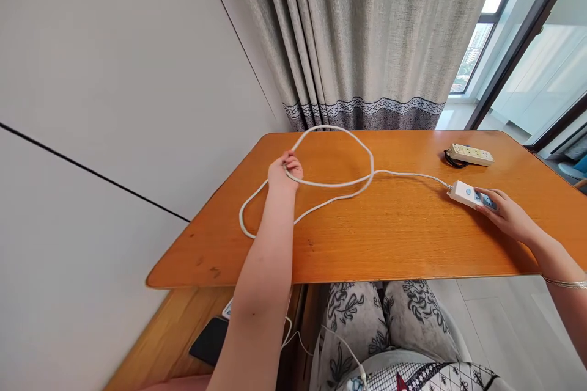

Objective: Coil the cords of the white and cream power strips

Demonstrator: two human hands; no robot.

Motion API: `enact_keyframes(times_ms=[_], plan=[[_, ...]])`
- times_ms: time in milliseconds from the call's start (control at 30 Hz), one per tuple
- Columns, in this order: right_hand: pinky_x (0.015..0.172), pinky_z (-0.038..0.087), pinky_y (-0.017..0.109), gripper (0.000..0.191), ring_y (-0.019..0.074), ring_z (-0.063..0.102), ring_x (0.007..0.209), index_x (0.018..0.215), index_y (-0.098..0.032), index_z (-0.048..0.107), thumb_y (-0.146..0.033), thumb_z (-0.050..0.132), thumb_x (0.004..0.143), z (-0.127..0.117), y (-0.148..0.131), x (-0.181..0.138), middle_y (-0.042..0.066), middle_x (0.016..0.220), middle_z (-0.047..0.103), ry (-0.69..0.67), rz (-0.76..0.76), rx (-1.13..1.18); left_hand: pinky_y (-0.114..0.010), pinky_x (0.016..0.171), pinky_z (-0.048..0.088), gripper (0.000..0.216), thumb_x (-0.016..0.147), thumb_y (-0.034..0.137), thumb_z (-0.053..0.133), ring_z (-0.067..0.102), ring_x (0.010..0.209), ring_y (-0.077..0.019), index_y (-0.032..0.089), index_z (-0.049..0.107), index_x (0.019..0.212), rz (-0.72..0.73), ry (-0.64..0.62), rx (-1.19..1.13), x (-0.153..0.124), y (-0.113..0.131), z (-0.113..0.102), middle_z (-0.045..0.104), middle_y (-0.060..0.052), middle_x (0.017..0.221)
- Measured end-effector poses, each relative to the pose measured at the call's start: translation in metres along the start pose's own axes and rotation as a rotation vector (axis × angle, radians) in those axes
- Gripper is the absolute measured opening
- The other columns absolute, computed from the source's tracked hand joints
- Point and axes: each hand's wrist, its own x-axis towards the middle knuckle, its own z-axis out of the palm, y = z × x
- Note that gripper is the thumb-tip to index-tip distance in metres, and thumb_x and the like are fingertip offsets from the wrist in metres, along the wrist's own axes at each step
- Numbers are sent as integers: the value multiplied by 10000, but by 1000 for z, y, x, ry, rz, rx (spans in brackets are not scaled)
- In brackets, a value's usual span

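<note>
My left hand point(285, 171) is closed around the white power cord point(337, 184) over the left part of the table. From that hand the cord makes a wide loop toward the back, and another bend lies left of my forearm, which hides part of it. The cord runs right to a white power strip point(466, 194) with blue sockets. My right hand point(509, 215) grips the strip's right end, thumb on the near side and fingers over the top.
A second, cream power strip point(471, 154) with a black cord point(455, 160) lies at the table's back right. The wooden table point(394, 244) meets a white wall point(114, 104) at left and a grey curtain point(380, 43) behind. A dark phone point(209, 341) lies below, at lower left.
</note>
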Motion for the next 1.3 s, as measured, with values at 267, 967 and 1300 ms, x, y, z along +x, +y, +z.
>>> enact_keyframes(times_ms=[267, 967, 1300], plan=[[1015, 547, 537, 592, 407, 638, 1225, 1435, -127, 527, -448, 396, 955, -7, 2, 4, 259, 1394, 608, 20, -64, -153, -287, 897, 531, 132, 690, 259, 510, 621, 1261, -156, 238, 420, 783, 68, 316, -64, 21, -5, -26, 685, -52, 1116], [973, 532, 502, 622, 430, 607, 1259, 1394, -46, 573, -319, 498, 841, -38, 64, 26, 287, 1367, 626, -121, 236, -399, -464, 1053, 471, 409, 792, 320, 778, 639, 1185, -327, 184, 638, 1152, 623, -595, 1385, -49, -62, 26, 670, -155, 1266], [1074, 470, 518, 499, 385, 620, 1247, 1341, -78, 647, -196, 385, 934, -7, 39, 56, 247, 1323, 678, -136, 117, -441, -425, 923, 506, 445, 887, 19, 455, 683, 1142, -306, 244, 665, 1208, 469, -402, 1537, -31, -55, 14, 734, -108, 1223]])
